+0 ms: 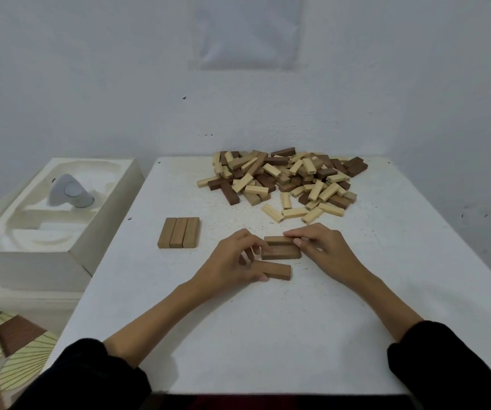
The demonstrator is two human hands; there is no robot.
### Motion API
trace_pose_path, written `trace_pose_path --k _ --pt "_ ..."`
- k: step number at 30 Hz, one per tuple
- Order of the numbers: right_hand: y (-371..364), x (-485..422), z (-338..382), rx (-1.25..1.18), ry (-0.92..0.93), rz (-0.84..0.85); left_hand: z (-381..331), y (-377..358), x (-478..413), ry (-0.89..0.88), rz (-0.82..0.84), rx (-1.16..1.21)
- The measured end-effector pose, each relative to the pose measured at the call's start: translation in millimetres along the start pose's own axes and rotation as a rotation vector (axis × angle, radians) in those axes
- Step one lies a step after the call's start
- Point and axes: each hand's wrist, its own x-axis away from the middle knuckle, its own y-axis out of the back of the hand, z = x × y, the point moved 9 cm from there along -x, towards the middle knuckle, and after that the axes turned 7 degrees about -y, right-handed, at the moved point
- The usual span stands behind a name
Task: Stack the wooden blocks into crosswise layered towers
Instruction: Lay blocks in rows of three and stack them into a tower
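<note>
Your hands meet at the middle of the white table [268, 335], working on three mid-brown wooden blocks that lie crosswise to you. Your right hand [324, 247] has its grip clamped on the far block [278, 240], thumb and forefinger pinching its right end, and that block sits just behind and against the middle block [281, 254]. Your left hand [232, 261] curls its fingers at the left ends of those two, while its grip closes on the near block [278, 271], with the thumb laid along that block's front edge; this block lies slightly apart from the middle one and a little askew. To the left, a row of three blocks [179, 233] of the same brown lies flat, side by side and touching, pointing away from you. At the far side of the table sits the loose pile of blocks [282, 179], pale, mid-brown and dark mixed together. Beside the table on your left stands a white moulded tray [61, 232] holding a grey object [69, 190] that is too blurred to name.
</note>
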Motion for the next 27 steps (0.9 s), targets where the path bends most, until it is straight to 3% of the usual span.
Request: trace_pose_path --k 10,17,22,27 --pt "1.1 -2.3 -2.1 -0.236 -0.069 -0.086 4.3 -5.7 -3.2 -0.002 -0.075 -0.029" --pt "3.1 -2.7 -2.2 -0.167 -0.044 -0.109 8.1 -3.1 1.5 0.062 -0.097 -0.153" --pt "-1.5 0.6 -9.2 -0.026 -0.052 -0.084 18.9 -5.2 2.9 0.120 -0.005 -0.217" --pt "1.9 4.6 -12.8 -0.043 -0.181 -0.112 18.4 -10.4 4.9 0.165 0.049 -0.246"
